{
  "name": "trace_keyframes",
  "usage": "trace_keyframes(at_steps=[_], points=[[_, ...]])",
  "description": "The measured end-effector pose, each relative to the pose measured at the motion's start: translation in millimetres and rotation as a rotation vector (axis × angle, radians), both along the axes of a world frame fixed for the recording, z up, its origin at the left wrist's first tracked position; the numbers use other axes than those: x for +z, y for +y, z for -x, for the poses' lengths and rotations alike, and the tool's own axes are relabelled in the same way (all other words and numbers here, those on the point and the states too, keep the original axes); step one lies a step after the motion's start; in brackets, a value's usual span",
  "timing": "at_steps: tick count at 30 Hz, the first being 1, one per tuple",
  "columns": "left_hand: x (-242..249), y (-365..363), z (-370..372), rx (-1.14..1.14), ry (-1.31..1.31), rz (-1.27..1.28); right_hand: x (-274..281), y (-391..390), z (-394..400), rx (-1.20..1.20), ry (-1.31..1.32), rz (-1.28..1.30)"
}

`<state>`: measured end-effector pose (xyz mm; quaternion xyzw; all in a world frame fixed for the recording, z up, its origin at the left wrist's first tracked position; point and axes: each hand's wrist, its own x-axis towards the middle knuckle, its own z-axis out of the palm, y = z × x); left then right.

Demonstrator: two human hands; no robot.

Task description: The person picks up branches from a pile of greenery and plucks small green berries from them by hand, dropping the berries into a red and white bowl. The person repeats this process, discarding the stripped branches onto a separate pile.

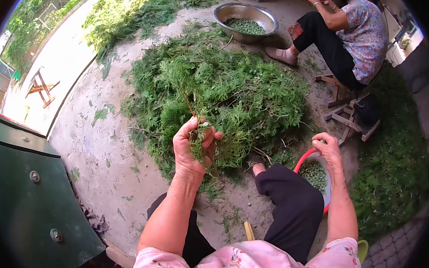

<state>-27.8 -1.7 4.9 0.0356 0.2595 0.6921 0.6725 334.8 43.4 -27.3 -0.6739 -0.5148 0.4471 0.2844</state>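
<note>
My left hand [195,143] is closed around a green leafy sprig [183,84], raised over a large pile of cut green branches [241,92]. A small pale green berry shows by its fingertips. On the right, my right hand [328,148] is above the red rim of a basin [303,158] by my knee. Its fingers are pressed together, with something small and green at the tips. Many small green berries [313,177] lie inside this basin.
At the upper right a co-worker [364,34] sits on a wooden stool, hands raised. A metal basin [221,16] holds green berries beyond the pile. More greenery [391,171] lies at right. A dark green metal panel [30,196] stands at left, a wooden stool [42,89] behind it.
</note>
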Motion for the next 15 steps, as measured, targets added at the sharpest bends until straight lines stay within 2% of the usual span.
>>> trace_keyframes(at_steps=[1,3,4,6,7,9,11,15], points=[[1,-1,0,0.007,0.016,0.012,-14,-11,-26,-0.008,-0.141,0.029],[2,-2,-1,0.010,0.018,0.001,-62,-29,-96,0.133,-0.379,-0.021],[3,-3,-2,0.015,0.039,0.040,-61,-32,-99,0.132,-0.381,-0.022],[1,-3,-4,-0.013,0.055,0.060,-46,-40,-99,0.152,-0.736,-0.136],[-3,-3,-4,-0.020,0.055,0.056,-41,-39,-94,0.144,-0.737,-0.137],[-8,-4,-7,-0.079,0.035,-0.018,-1,-24,-30,0.093,-0.436,-0.332],[-7,-4,-12,-0.098,0.082,-0.004,30,-15,37,0.127,-0.008,-0.293],[-1,-2,-24,-0.068,0.172,0.057,61,-22,158,0.280,0.377,-0.301]])
